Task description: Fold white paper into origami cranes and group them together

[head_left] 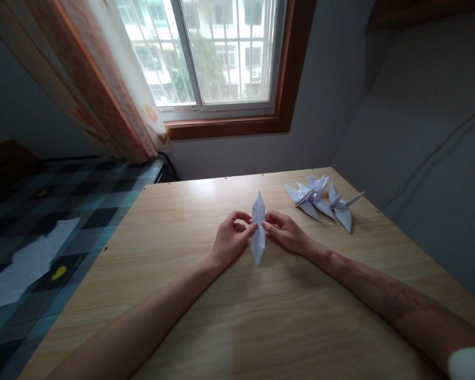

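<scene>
A narrow, pointed piece of folded white paper [258, 248] stands lengthwise between my hands, just over the wooden table [190, 311]. My left hand [233, 237] pinches its left edge at the middle, thumb in front and fingers curled behind. From the other side, my right hand [287, 231] pinches the right edge at about the same height. The two thumb tips nearly meet at the paper's narrow waist. Beyond my right hand lie several finished white paper cranes [311, 196], and one crane [341, 207] sits slightly apart on the right.
Left of the table is a bed with a checked cover [103, 211], and white paper sheets [35, 264] lie on it. A curtain [114, 95] hangs by the window [229, 58] behind the table. Along the right wall runs a cable [431, 158].
</scene>
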Tool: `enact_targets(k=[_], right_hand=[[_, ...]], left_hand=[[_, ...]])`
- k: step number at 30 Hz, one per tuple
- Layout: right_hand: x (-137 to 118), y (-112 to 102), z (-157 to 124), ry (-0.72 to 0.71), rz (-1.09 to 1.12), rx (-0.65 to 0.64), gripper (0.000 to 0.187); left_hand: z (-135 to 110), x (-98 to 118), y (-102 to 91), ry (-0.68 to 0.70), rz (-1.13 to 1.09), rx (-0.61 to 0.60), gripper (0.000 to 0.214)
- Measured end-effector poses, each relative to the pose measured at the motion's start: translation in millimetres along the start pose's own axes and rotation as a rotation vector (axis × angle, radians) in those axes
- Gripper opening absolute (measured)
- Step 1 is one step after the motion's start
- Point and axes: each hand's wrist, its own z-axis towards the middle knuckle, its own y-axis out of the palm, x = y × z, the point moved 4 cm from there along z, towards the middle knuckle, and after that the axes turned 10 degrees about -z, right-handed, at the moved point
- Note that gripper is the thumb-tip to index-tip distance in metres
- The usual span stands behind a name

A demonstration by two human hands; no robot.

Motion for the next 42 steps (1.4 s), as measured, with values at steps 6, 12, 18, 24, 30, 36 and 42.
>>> enact_targets(k=[6, 12, 18, 24, 30, 36, 42], right_hand=[[0, 0, 0, 0.018, 0.004, 0.0, 0.032], [3, 1, -1, 0.027, -0.053, 0.015, 0.028], [-1, 4, -1, 0.018, 0.019, -0.073, 0.033], [-9, 3, 0, -0.04, 0.022, -0.094, 0.038], [-8, 5, -2, -0.018, 0.082, -0.131, 0.039], [-9, 5, -5, -0.025, 0.044, -0.117, 0.036], [-5, 6, -6, -0.026, -0.015, -0.094, 0.035]], left_hand=[[5, -2, 0.9, 0.014, -0.078, -0.034, 0.047], [1, -3, 5.5, 0.009, -0.051, -0.085, 0.047], [0, -2, 5.1, 0.007, -0.006, -0.067, 0.048], [0, -2, 6.1, -0.043, -0.057, -0.123, 0.048], [-3, 3, 6.0, -0.017, -0.143, -0.09, 0.052], [-3, 7, 6.7, 0.034, -0.048, -0.116, 0.036], [-3, 7, 6.3, 0.037, -0.017, -0.149, 0.034]])
